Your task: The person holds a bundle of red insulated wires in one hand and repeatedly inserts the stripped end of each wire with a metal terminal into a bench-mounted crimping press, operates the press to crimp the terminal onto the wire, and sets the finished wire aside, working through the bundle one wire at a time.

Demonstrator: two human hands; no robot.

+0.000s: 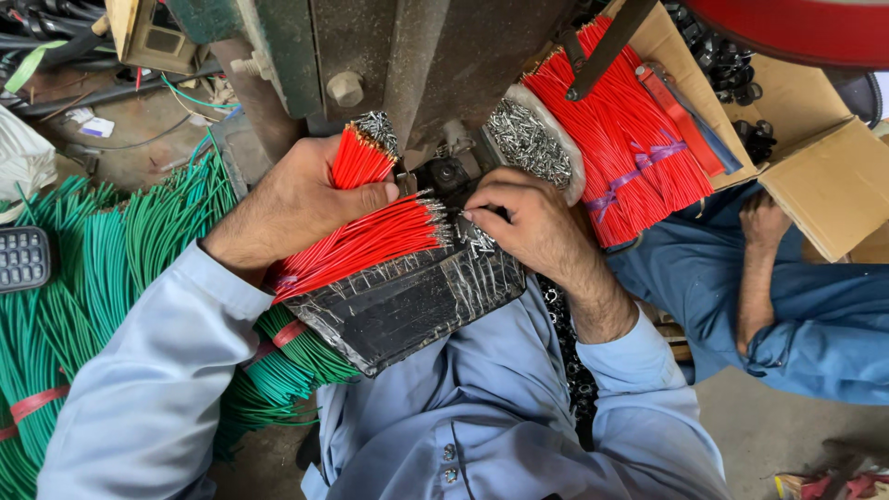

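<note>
My left hand (294, 199) grips an upright bunch of short red wires (359, 156) with metal terminal tips, thumb pressed across it. Under that hand a second fan of red wires (366, 243) lies flat on a black taped tray (407, 306), tips pointing right. My right hand (523, 220) pinches at the metal tips of the flat wires near the dark press tool (451, 176). A few loose terminals (479, 243) lie on the tray by my right fingers.
A big tied bundle of red wires (630, 139) with silver tips rests in a cardboard box (824, 181) at right. Green wire bundles (102, 268) pile at left. Another person's arm (759, 268) in blue rests at right. A grey machine frame (426, 56) stands ahead.
</note>
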